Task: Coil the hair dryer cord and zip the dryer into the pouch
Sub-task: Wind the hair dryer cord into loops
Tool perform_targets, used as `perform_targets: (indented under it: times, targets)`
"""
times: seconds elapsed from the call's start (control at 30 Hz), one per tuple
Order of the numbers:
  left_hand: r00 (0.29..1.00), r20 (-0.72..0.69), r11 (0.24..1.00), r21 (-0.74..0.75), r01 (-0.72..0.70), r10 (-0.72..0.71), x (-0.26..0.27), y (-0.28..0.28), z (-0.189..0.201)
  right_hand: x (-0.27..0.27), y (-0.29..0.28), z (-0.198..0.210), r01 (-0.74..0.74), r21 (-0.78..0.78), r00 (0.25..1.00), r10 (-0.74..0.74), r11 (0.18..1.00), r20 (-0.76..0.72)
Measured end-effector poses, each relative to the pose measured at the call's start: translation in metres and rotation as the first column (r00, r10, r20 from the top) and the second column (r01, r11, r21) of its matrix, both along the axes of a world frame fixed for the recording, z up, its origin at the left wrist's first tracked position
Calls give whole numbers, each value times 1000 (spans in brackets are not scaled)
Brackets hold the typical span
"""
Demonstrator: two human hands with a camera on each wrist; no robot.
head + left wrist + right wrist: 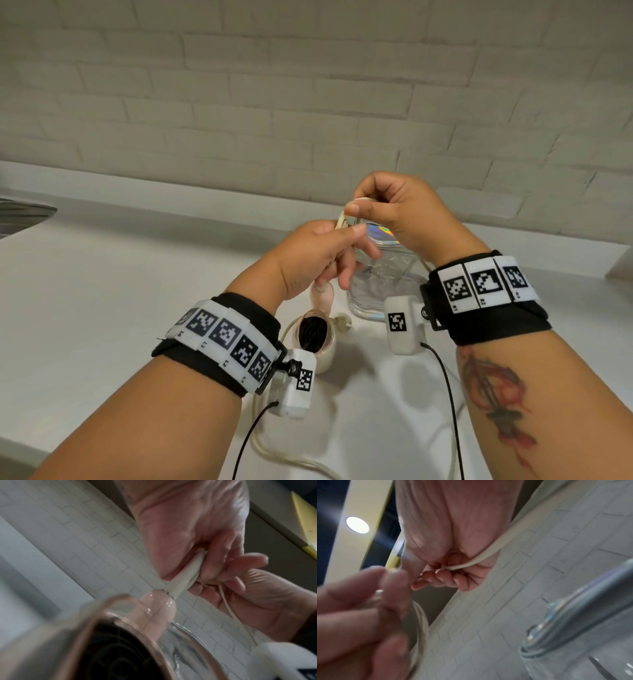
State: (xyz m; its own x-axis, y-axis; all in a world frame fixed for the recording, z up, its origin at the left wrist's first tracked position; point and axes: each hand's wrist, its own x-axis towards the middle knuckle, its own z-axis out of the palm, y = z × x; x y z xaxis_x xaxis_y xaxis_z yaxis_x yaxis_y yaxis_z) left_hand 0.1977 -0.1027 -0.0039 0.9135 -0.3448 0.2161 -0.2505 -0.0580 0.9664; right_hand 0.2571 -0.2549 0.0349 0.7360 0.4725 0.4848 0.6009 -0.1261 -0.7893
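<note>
My left hand (318, 250) grips the pink handle of the hair dryer (317, 339) together with loops of the cream cord (340, 219). The dryer hangs below the hand, its black grille facing me. My right hand (394, 212), just above and to the right, pinches the cord between thumb and fingers. More cord (274, 455) trails down over the counter's front. The clear pouch (380, 284) lies on the counter behind the hands. In the left wrist view my left hand (188, 527) clamps the cord (181, 577) above the dryer (102, 635). In the right wrist view my right hand (453, 547) curls round the cord (496, 546).
The plug (342, 323) lies on the white counter (137, 291) between dryer and pouch. A steel sink (20, 209) sits at the far left. A white brick wall (308, 102) runs close behind the pouch.
</note>
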Motion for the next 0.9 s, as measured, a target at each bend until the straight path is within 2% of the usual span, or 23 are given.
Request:
perform_targets:
  times: [0.07, 0.2, 0.3, 0.4, 0.47, 0.53, 0.67, 0.77, 0.9]
  targets:
    - [1000, -1, 999, -47, 22, -22, 1, 2, -2, 5, 3, -9, -5, 30, 999, 6, 1000, -52]
    - [997, -5, 987, -144, 71, -73, 1, 3, -7, 6, 17, -26, -39, -13, 983, 36, 999, -182]
    - [999, 29, 979, -203, -23, 29, 2, -1, -7, 1, 28, -40, -17, -121, 953, -20, 993, -301]
    - [989, -26, 916, -375, -143, 144, 5, -1, -3, 1, 28, -63, 51, -261, 977, -103, 964, -188]
    - [976, -60, 851, -480, -212, 209, 9, 2, -1, 0, 25, -74, 65, -453, 992, -106, 889, -67]
    - [962, -61, 804, -538, -256, 265, 13, 7, 0, -3, 21, -75, 69, -548, 997, -82, 834, 0]
    - [930, -72, 786, -513, -345, 361, 16, 10, 0, -11, 7, -57, 125, -621, 992, -77, 774, 103]
    - [909, -74, 781, -485, -393, 411, 15, 14, 0, -19, -9, -39, 104, -669, 993, -43, 736, 107]
    - [899, -102, 811, -398, -429, 426, 15, 22, 0, -31, -29, -12, 74, -553, 997, -49, 830, 60]
